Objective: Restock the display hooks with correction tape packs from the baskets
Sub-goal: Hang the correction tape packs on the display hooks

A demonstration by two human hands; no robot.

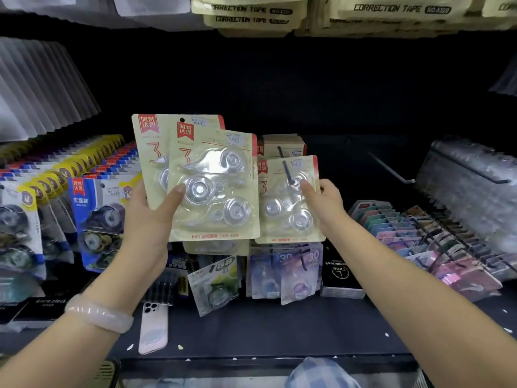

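Currently the left hand (152, 217) is gripping a fanned stack of correction tape packs (207, 180), thumb pressing across the front blister and fingers curling behind the cards. The right hand (326, 203) is pinching a single pack (289, 200) by its edge, thumb lying on the front face, and is holding it against the black display hook (288, 172). The hook's tip is showing in front of the card, so the pack is apparently being threaded on, though whether the hanging hole is fully seated cannot be told. Behind this grip, more cream packs (282, 148) are hanging on the same hook. Beyond the right hand, a neighbouring hook (391, 170) is standing bare. Below both grips, a phone (154, 327) is lying on the dark shelf (279, 331). No basket is clearly visible.

Risks from this point, as judgements:
- The single pack is likely to drop onto the goods below if the pinch is releasing before the hole is passing the hook tip.
- The hole is small; a tilted card is liable to snag or tear.
- The left-hand stack is fanning out; with only one thumb clamping it, slick blister fronts may be sliding apart and spilling.
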